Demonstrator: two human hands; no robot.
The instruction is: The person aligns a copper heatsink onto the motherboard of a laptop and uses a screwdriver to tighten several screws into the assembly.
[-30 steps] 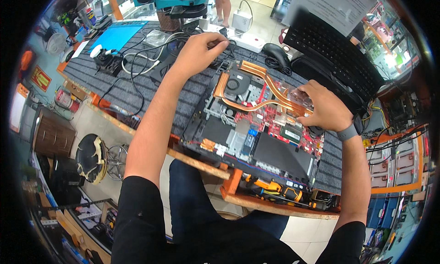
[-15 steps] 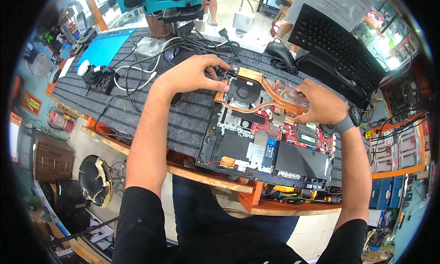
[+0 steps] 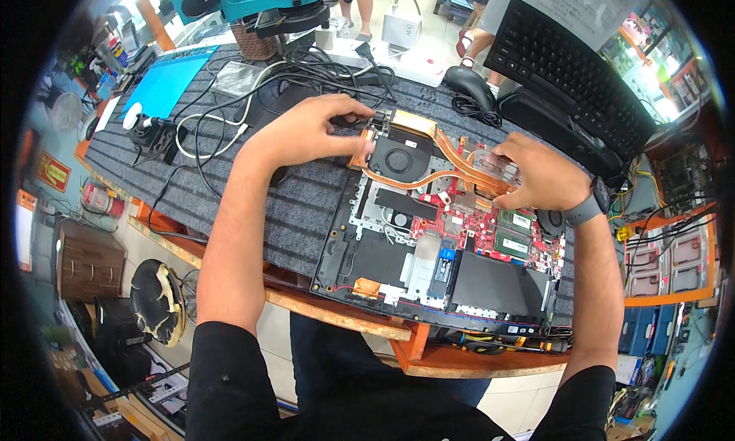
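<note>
On the bench lies an opened laptop base [image 3: 398,266], its red circuit board [image 3: 468,225] exposed. Across its far part is a copper-piped heatsink [image 3: 457,159], with a black fan [image 3: 398,161] at its left part. My left hand [image 3: 310,135] pinches the heatsink's left end between thumb and fingers. At the other side, my right hand [image 3: 540,171] is closed on the heatsink's right end, thumb at the near edge and fingers at the far edge. Whether the heatsink is fully raised off the board I cannot tell. Memory sticks [image 3: 511,234] and a black battery [image 3: 498,284] sit in the base.
Tangled cables [image 3: 306,70] lie beyond my left hand, near a blue mat [image 3: 168,81] and a teal microscope [image 3: 253,4]. Farther right are a mouse [image 3: 468,85] and an upright black keyboard [image 3: 566,66]. Tools lie on a shelf [image 3: 429,357] under the bench edge.
The view has shifted, so the laptop sits slightly lower and larger in the picture. Both hands keep their grip at the heatsink's ends, with little visible movement against the base.
</note>
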